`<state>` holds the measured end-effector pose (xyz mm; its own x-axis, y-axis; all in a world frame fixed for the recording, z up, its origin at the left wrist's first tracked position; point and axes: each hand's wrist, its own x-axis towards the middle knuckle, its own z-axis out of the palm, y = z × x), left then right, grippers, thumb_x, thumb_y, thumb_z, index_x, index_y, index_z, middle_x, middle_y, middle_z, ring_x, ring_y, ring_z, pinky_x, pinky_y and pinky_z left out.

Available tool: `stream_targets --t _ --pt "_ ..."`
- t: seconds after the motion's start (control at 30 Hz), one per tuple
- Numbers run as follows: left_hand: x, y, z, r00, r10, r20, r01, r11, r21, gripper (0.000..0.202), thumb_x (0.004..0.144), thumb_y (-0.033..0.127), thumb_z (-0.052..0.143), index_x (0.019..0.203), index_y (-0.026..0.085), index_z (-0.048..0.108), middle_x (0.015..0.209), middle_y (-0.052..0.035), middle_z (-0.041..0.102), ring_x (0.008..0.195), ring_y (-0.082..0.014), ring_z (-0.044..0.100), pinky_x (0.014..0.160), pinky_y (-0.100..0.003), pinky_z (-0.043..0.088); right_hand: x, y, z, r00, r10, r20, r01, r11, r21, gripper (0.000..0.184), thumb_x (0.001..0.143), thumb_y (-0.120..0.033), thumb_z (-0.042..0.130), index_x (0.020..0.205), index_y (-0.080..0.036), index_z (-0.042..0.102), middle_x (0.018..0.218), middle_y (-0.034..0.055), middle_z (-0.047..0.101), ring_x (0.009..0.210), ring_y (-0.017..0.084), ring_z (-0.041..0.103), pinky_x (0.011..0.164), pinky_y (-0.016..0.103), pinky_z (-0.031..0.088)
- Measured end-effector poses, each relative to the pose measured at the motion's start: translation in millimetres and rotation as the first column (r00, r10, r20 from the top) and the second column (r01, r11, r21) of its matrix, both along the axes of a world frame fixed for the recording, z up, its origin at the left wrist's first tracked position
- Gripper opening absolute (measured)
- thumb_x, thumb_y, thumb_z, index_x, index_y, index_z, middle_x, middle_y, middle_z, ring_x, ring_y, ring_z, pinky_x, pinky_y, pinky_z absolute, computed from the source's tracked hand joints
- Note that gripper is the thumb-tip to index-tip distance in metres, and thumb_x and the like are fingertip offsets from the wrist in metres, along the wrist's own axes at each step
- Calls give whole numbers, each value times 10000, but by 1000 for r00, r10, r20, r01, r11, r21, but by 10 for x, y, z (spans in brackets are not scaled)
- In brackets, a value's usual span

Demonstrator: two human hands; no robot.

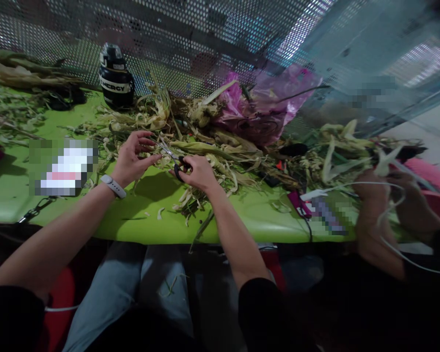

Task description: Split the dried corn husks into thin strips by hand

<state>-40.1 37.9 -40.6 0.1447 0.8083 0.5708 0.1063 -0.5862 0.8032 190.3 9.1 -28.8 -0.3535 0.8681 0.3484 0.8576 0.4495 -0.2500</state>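
Two hands: right hand (200,172) clenches scissors (171,157) — tips by left hand (132,157), grasp unclear.

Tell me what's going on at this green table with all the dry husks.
A person works at the lime-green table, right hand gripping black-handled metal scissors, blades aimed at the left hand, whose fingers meet the tips; whether they pinch a strip is unclear. A pile of dry yellowish corn husks lies just behind. To the right, a co-worker's hands handle more husks. A black drink bottle and a pink plastic bag sit at the back.
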Motion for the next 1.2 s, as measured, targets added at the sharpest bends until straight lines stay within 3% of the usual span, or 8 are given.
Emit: stream_targets --t 0.5,0.93,1.07,1.2 --pt "5 -21 24 1000 5 -10 -5 1000 4 623 690 354 851 1221 220 554 1039 -78 656 803 -163 663 603 -250 553 -12 -3 0 1000 -1 9 1 1000 4 243 791 -391 665 837 -153 648 790 84 686 780 228 561 761 347 348" --pt "6 -15 5 999 17 -31 -16 1000 21 641 686 371 857 1236 242 554 1026 -72 648 798 -170 666 619 -268 558 -27 -31 31 988 -54 142 43 996 75 302 809 -475 606 768 -176 620 787 103 687 799 254 563 761 371 341" --pt "-2 -9 0 1000 -6 -14 6 1000 7 645 689 386 855 1237 241 547 1045 -82 647 812 -184 680 614 -276 568 -9 13 -15 994 -47 99 40 997 70 233 806 -409 607 774 -179 627 777 96 679 793 243 561 761 357 345" --pt "-9 0 1 1000 -10 -12 10 1000 -3 638 702 370 843 1240 223 533 1056 -88 653 807 -171 672 628 -269 567 15 46 -55 998 -15 -64 17 1000 25 202 811 -366 599 720 -185 602 723 61 636 718 194 525 717 321 346"
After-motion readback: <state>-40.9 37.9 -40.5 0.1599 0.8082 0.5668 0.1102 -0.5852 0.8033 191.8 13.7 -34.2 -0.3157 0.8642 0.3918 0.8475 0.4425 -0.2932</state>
